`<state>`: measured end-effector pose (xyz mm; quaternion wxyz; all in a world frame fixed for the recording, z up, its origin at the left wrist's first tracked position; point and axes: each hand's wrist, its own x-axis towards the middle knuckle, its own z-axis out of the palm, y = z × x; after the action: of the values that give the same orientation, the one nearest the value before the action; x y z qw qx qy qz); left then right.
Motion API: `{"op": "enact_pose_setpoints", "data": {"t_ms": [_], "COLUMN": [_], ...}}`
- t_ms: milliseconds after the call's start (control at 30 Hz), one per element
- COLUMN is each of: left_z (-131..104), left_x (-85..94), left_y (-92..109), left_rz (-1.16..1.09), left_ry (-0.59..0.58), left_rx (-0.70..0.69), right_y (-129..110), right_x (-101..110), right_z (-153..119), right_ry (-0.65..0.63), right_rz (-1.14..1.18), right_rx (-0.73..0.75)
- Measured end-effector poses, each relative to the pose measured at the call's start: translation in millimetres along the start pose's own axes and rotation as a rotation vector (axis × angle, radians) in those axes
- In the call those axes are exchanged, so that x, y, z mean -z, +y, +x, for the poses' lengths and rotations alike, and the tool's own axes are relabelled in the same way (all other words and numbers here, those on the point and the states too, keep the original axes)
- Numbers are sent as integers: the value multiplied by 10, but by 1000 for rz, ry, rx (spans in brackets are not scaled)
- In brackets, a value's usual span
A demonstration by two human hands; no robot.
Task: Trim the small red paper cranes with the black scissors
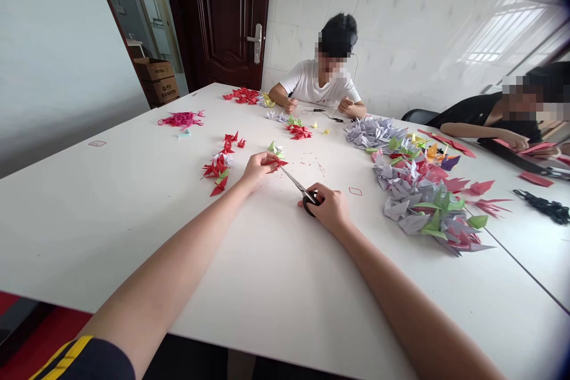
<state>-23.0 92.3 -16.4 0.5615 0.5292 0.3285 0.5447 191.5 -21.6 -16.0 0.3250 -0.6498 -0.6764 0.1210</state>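
My left hand point(260, 167) is closed on a small red paper crane point(280, 164) above the white table point(249, 285). Black-handled scissors point(300, 187) are in my right hand point(330, 206), their blades pointing up and left with the tips close to the red crane. Tiny red scraps point(318, 167) lie scattered beyond the blades. Left of my left hand is a loose group of red, white and green cranes point(219, 167). A green and white crane point(276, 149) stands just behind the fingers.
A large pile of grey, green and pink cranes point(414, 184) covers the right side. Pink strung pieces point(181, 119) lie at the far left. Across the table sits a person in white point(325, 80); another, in black point(485, 113), handles red paper at the right. Black cord point(543, 206) lies nearby.
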Motion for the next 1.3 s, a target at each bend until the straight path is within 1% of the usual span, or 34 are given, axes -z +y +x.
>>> {"op": "enact_pose_setpoints", "data": {"t_ms": [133, 367, 667, 767, 1000, 1300], "left_z": [-11, -22, -6, 2, 14, -27], "left_x": [-7, -24, -16, -18, -5, -35], "left_y": [8, 27, -12, -22, -52, -13], "left_rz": [36, 36, 85, 116, 209, 252], "left_ry": [-16, -26, -44, -32, -11, -40], "left_rx": [-10, -13, -55, -63, -57, -56], "right_y": [-5, 11, 37, 33, -83, -168], "right_x": [-2, -4, -12, -8, 37, 12], "right_z": [1, 13, 23, 27, -4, -28], "right_ry": [-7, -13, -21, -29, -61, -24], "right_rz": [3, 26, 11, -8, -42, -112], "right_rx": [-4, -13, -12, -20, -62, -86]}}
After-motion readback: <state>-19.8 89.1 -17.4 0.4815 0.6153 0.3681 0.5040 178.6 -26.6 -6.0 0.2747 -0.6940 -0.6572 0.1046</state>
